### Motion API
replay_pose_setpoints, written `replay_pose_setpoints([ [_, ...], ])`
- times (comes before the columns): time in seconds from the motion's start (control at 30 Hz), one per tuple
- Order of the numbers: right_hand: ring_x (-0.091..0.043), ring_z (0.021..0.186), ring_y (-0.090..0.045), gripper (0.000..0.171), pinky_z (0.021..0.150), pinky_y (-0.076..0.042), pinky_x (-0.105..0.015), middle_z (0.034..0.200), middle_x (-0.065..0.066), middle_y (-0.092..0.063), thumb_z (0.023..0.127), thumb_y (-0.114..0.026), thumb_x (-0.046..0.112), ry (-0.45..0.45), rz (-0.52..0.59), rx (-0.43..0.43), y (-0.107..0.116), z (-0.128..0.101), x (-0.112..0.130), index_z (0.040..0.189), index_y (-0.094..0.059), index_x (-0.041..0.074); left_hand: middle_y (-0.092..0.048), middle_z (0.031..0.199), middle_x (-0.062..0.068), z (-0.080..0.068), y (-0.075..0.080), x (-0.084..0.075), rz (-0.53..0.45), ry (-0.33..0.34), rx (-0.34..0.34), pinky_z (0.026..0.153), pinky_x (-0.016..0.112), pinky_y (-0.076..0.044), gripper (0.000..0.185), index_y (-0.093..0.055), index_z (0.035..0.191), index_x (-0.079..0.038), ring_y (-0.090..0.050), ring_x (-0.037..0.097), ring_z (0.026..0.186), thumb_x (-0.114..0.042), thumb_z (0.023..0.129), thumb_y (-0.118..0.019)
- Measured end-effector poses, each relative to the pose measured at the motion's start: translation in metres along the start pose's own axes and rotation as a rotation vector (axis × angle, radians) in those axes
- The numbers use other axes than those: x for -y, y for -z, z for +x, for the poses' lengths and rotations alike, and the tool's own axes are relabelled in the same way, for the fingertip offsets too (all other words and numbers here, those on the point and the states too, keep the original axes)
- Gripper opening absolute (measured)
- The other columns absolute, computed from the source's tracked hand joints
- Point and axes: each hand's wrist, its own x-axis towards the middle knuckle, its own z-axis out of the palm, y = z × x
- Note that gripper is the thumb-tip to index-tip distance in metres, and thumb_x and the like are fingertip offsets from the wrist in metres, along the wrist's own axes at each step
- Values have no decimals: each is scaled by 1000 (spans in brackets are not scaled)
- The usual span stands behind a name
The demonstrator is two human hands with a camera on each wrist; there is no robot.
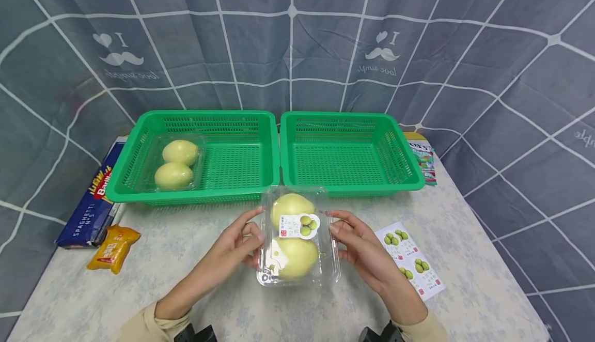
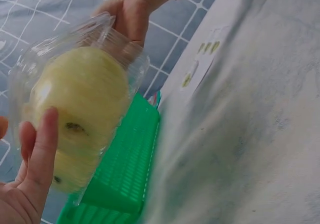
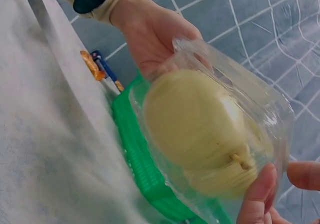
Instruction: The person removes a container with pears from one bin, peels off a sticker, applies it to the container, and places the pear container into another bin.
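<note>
Clear box (image 1: 327, 267): raised over the desk (image 1: 288, 316), just on the person's side of the right basket (image 1: 330, 164), by its near left corner; two pale yellow fruits (image 1: 297, 259) inside, fruit sticker (image 1: 299, 226) on top
Left hand (image 1: 239, 241): thumb and fingers clamped on the box's left edge
Right hand (image 1: 360, 249): thumb and fingers clamped on its right edge
Left basket (image 1: 234, 164): green, immediately left of the right basket, holding a second box (image 1: 150, 169) of two fruits
Sticker sheet (image 1: 409, 259): near side of the right basket, toward its right end
Spaghetti pack (image 1: 90, 202), orange packet (image 1: 113, 249): well left of the right basket
Curtain (image 1: 260, 47): behind the right basket
</note>
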Motion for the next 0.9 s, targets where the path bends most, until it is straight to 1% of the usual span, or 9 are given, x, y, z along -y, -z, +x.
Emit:
replay_pose_setpoints([
  [0.13,-4,96,-53,32,74,-48,-22,98,13,-55,103,-55,21,-12,-1,-58,-5,3,11,134,-48,19,-53,88,2,10,-1,-8,29,-13,-35,62,28,-57,65,-22,157,-1,-55,6,66,-19,104,-54],
  [0.23,-5,97,-52,32,76,-45,-23,102,11,-54,102,-54,20,-9,9,-101,-7,7,23,134,-48,20,-52,87,2,19,0,-17,42,2,-46,63,28,-56,64,-23,157,-4,-54,7,66,-20,104,-54],
  [0.37,-7,101,-49,34,77,-42,-23,118,9,-49,103,-53,20,4,14,-140,-6,16,40,136,-47,20,-52,84,1,35,2,-31,55,25,-55,66,29,-55,63,-24,157,-7,-54,10,69,-22,104,-54],
  [0.47,-6,102,-49,34,76,-44,-20,123,8,-46,104,-52,22,14,22,-157,-1,26,52,137,-46,19,-52,82,1,49,4,-40,61,33,-61,67,31,-56,63,-25,157,-9,-54,11,69,-24,103,-54],
  [0.57,-5,96,-49,29,71,-47,-16,116,9,-48,104,-52,22,27,41,-172,5,39,63,133,-49,19,-52,81,0,64,6,-48,68,32,-63,65,31,-57,64,-24,157,-9,-55,12,67,-24,103,-54],
  [0.7,-5,93,-48,22,68,-47,-15,110,10,-50,104,-51,22,39,45,-175,13,55,72,127,-51,20,-52,82,0,84,8,-56,84,43,-76,63,31,-59,66,-24,158,-7,-57,11,65,-23,102,-56],
  [0.83,-4,88,-47,21,67,-45,-16,99,13,-52,105,-50,23,47,39,-169,22,69,79,126,-51,20,-52,84,1,102,9,-60,102,68,-96,62,31,-60,68,-24,158,-8,-59,11,63,-24,102,-57],
  [0.9,-4,83,-47,22,65,-43,-17,90,14,-52,105,-50,23,46,41,-170,26,77,82,126,-50,20,-52,85,1,111,10,-62,112,82,-108,62,31,-61,69,-23,159,-9,-59,11,63,-26,102,-58],
])
